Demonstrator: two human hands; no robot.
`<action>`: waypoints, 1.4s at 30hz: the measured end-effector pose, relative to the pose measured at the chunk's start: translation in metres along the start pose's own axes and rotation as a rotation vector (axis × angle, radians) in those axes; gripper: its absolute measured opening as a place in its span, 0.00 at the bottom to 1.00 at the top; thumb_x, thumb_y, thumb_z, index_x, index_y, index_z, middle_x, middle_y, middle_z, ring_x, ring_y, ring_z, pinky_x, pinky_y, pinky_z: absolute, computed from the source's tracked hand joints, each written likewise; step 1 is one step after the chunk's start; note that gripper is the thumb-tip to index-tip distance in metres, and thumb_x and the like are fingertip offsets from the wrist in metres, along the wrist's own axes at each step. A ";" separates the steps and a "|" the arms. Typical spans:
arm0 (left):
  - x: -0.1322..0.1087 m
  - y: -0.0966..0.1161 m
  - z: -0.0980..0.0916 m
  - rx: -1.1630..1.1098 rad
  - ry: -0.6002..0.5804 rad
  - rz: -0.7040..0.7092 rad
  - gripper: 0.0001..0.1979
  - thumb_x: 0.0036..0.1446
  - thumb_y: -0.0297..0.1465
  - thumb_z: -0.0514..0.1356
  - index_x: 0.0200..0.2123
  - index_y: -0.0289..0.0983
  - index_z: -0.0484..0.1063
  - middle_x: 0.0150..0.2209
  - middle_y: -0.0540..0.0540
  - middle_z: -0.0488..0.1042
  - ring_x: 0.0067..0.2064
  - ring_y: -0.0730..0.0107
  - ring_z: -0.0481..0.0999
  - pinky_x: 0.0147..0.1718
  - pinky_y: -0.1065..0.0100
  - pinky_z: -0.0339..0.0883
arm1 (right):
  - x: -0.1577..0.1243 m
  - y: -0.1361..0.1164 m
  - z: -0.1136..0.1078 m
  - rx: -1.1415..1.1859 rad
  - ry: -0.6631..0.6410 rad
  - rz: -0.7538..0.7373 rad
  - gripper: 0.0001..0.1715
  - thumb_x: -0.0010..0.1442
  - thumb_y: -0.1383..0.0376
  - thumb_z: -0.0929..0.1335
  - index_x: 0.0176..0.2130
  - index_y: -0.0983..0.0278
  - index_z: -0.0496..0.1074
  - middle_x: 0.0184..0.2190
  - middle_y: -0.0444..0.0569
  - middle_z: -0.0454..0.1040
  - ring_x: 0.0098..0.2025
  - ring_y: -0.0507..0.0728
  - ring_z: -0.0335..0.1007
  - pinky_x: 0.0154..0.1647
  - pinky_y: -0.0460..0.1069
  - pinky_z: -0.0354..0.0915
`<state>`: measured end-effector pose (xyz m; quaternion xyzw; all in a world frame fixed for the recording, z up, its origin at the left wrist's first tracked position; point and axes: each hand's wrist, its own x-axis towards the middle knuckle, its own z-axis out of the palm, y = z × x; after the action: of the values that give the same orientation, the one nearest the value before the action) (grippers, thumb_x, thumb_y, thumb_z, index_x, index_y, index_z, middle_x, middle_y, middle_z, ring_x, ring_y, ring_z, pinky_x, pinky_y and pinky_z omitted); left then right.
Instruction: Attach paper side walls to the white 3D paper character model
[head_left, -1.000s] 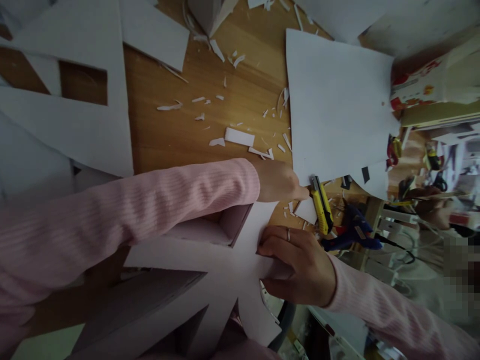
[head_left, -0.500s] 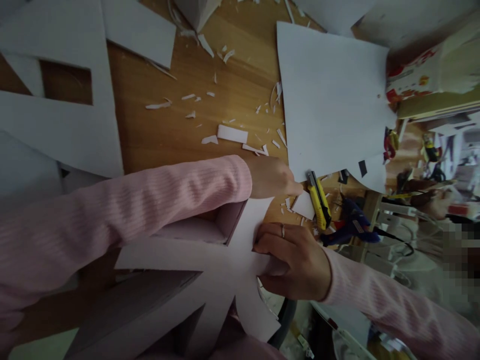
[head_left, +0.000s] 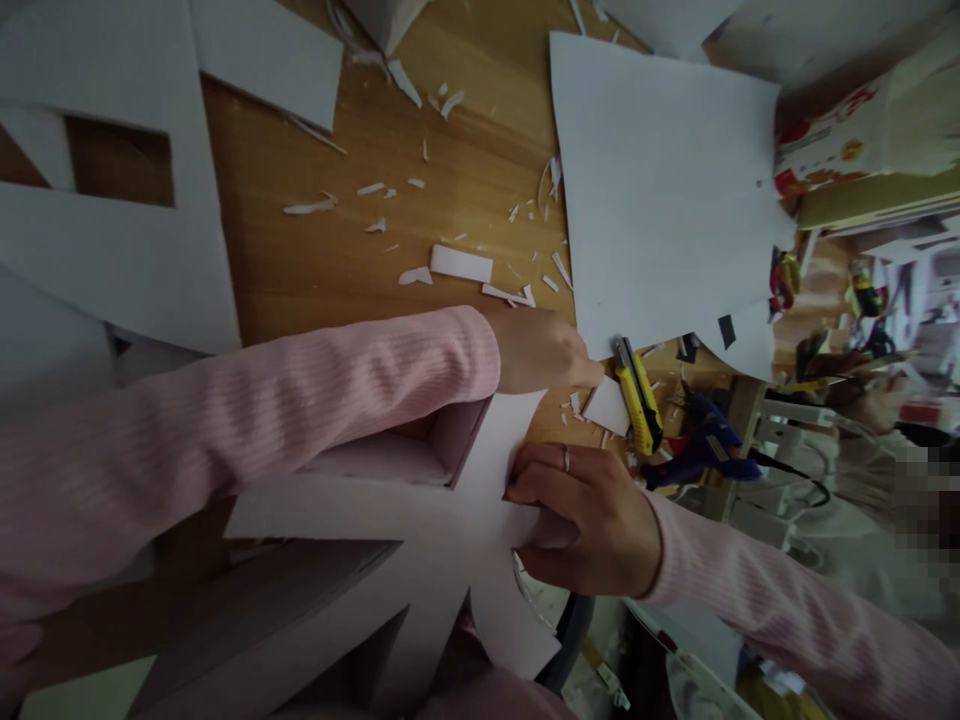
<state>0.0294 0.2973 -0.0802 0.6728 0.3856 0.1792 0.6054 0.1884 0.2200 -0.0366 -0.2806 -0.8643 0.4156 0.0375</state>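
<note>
A white cardboard shape (head_left: 427, 515) with several splayed arms and raised side walls stands before me, tilted near my lap. My right hand (head_left: 592, 520), with a ring on one finger, grips its right edge, thumb below and fingers above. My left hand (head_left: 544, 350) reaches across the shape's far arm. Its fingers are curled together just beyond that arm's end, and what they hold is hidden. Right of those fingertips lie a small white offcut (head_left: 607, 405) and a yellow utility knife (head_left: 637, 395).
A blue glue gun (head_left: 705, 445) lies at the table's right edge. White sheets (head_left: 667, 190) cover the back right, and a cut-out board (head_left: 199, 240) lies at left. Scraps litter the wooden table (head_left: 300, 270). A printed paper bucket (head_left: 832, 140) stands far right; another person's hand (head_left: 881, 400) shows beyond.
The view has shifted slightly, so things on the table sit a little further left and up. Both hands keep nearly the same places on the cardboard shape.
</note>
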 end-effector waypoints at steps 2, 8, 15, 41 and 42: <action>0.000 0.000 -0.002 -0.010 -0.053 0.004 0.13 0.57 0.27 0.54 0.38 0.36 0.79 0.17 0.54 0.67 0.25 0.72 0.65 0.26 0.68 0.55 | 0.000 0.000 0.000 0.003 0.002 -0.002 0.14 0.44 0.72 0.66 0.34 0.61 0.63 0.30 0.45 0.69 0.28 0.52 0.65 0.27 0.45 0.60; -0.003 0.004 -0.009 -0.046 -0.101 0.006 0.16 0.58 0.30 0.52 0.41 0.32 0.79 0.15 0.53 0.64 0.23 0.73 0.62 0.25 0.68 0.54 | -0.002 0.003 0.001 0.004 -0.001 0.013 0.13 0.45 0.70 0.67 0.34 0.62 0.64 0.31 0.46 0.72 0.29 0.53 0.67 0.27 0.46 0.61; -0.001 0.000 -0.006 -0.086 -0.101 0.021 0.15 0.59 0.28 0.52 0.42 0.33 0.77 0.23 0.52 0.73 0.32 0.71 0.69 0.37 0.69 0.60 | -0.004 0.003 0.001 0.022 -0.016 0.038 0.11 0.47 0.69 0.68 0.34 0.62 0.65 0.31 0.46 0.73 0.30 0.53 0.68 0.29 0.46 0.60; -0.103 0.053 0.011 0.969 -0.180 0.337 0.48 0.37 0.53 0.67 0.58 0.34 0.61 0.60 0.34 0.65 0.64 0.39 0.57 0.63 0.36 0.28 | -0.013 0.010 0.008 -0.081 0.054 0.048 0.20 0.37 0.66 0.74 0.34 0.64 0.71 0.31 0.44 0.76 0.31 0.54 0.70 0.32 0.47 0.61; -0.105 0.050 0.011 0.989 -0.221 0.336 0.50 0.36 0.53 0.68 0.59 0.34 0.60 0.61 0.34 0.64 0.65 0.39 0.55 0.63 0.37 0.25 | -0.013 0.010 0.009 -0.090 0.065 0.054 0.21 0.36 0.66 0.75 0.34 0.64 0.72 0.32 0.45 0.76 0.32 0.55 0.71 0.32 0.48 0.61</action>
<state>-0.0143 0.2138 -0.0111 0.9451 0.2450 -0.0012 0.2162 0.2013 0.2120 -0.0476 -0.3188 -0.8726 0.3678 0.0416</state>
